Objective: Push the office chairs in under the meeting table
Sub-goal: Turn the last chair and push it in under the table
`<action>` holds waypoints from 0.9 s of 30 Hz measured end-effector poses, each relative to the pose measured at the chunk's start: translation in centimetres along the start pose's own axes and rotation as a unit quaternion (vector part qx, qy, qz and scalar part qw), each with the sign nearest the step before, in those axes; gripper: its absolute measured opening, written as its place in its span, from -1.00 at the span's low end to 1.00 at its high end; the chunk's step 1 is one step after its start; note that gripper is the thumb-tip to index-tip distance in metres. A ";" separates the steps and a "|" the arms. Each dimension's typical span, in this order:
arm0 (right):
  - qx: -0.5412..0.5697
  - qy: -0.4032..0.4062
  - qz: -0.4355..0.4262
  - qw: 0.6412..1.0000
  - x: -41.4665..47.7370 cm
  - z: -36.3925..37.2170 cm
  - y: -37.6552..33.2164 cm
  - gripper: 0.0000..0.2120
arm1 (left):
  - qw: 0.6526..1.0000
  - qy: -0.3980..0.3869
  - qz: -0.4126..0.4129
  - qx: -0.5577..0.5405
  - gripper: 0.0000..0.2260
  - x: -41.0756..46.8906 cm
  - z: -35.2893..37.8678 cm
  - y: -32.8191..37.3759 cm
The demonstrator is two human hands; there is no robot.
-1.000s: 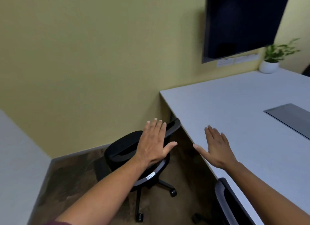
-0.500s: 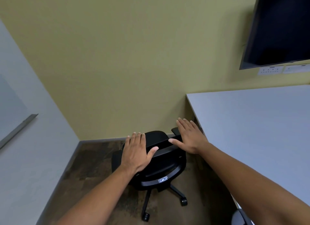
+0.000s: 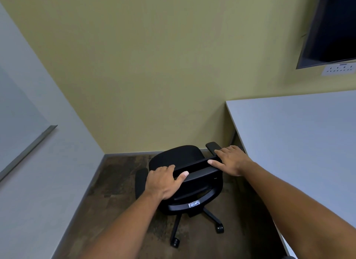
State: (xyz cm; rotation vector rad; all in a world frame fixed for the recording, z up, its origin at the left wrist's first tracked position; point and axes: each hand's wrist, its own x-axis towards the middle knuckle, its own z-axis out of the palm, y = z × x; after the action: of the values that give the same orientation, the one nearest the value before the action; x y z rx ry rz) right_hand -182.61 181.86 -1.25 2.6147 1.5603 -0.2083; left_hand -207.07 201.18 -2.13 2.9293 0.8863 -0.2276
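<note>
The office chair (image 3: 185, 174) stands on the dark floor (image 3: 119, 193) in the corner, just beside the near-left corner of the tabletop (image 3: 292, 139) but not under it; its seat faces the yellow wall (image 3: 154, 65) and its backrest faces the person. One armrest lies close to the tabletop edge, the other on the far side from it.

Both hands sit on the top rail of the backrest. The left hand (image 3: 163, 181) wraps the end farther from the tabletop, fingers over the top and thumb along the near face, a closed grip on the rail. The right hand (image 3: 231, 160) lies flatter on the end nearer the tabletop, fingers spread over the rail and armrest, resting more than clasping.

To do this well, the chair probably needs swivelling first so its seat points at the tabletop, then a level roll on its casters. The nearer armrest could catch the tabletop edge, so it is worth watching its height.
</note>
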 end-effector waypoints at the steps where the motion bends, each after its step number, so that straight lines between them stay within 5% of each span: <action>1: -0.002 0.014 -0.002 1.000 0.0 0.2 0.2 0.11 | 1.000 0.004 0.001 0.003 -0.13 0.0 0.0 0.0; 5: 0.002 0.060 -0.012 0.998 -0.7 1.0 0.2 0.13 | 0.999 0.031 0.008 0.018 -0.12 -0.1 0.4 -0.2; 11: 0.027 0.087 0.005 0.996 -2.6 1.8 -1.3 -0.28 | 0.997 0.066 0.025 0.018 -0.03 -0.5 1.2 -1.7; 27: 0.056 0.111 0.144 0.982 -8.2 3.7 -8.1 -0.23 | 0.978 0.111 0.175 0.023 -0.02 0.3 1.4 -6.0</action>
State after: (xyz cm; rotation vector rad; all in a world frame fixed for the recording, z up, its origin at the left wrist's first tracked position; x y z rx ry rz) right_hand -193.86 178.00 -3.65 2.9998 1.2302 0.0196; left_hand -210.34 206.18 -3.69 3.1296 0.3725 0.1052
